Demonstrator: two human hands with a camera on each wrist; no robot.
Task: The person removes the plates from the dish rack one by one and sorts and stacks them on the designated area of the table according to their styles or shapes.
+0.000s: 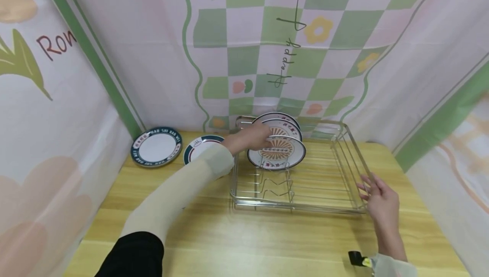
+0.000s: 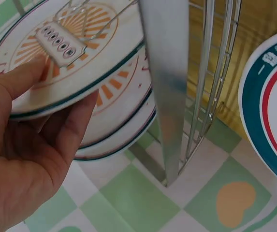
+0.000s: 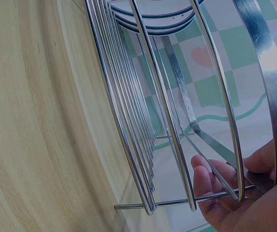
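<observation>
A metal wire dish rack [image 1: 263, 203] stands on the wooden table, with several white plates upright in its left part. My left hand [image 1: 252, 136] reaches over the rack's left side and holds the front plate [image 1: 282, 158], which has an orange sunburst pattern. In the left wrist view, the thumb lies on the plate's face and the fingers are behind it. Two similar plates [image 2: 116, 118] stand behind that one. At the rack's right end, my right hand [image 1: 383, 200] grips the side frame; in the right wrist view its fingers [image 3: 203, 181] curl around the metal.
A dark-green-rimmed plate [image 1: 155, 149] leans near the back left corner. Another plate [image 1: 201, 143], with a green rim and red ring, is just left of the rack, partly hidden by my left arm. A patterned cloth [image 1: 244, 29] hangs behind the table [image 1: 244, 243].
</observation>
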